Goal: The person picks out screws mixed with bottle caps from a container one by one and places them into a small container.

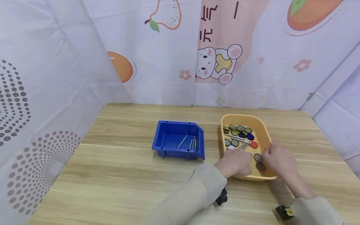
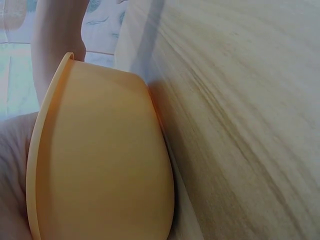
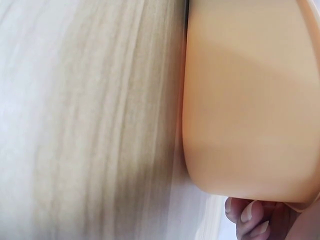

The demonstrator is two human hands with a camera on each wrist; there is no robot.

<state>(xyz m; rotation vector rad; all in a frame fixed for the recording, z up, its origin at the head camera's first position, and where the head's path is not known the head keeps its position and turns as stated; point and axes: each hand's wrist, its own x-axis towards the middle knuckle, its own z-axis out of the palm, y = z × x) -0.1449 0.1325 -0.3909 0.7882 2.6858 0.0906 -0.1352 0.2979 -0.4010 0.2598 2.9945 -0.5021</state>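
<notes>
An orange-yellow tray stands on the right of the table, with several bottle caps and long silver nail-like rods in it. My left hand reaches over the near-left rim into the tray, close to the rods. Its fingertips are hidden, so I cannot tell what they hold. At the right wall my right hand grips the tray's rim. In the right wrist view, curled fingers lie against the outside of the tray. The left wrist view shows the tray's outer wall beside the palm.
Left of the tray sits a blue bin holding several similar silver rods. Both stand on a wood-grain table. A printed curtain hangs behind the far edge, and a dotted one runs along the left.
</notes>
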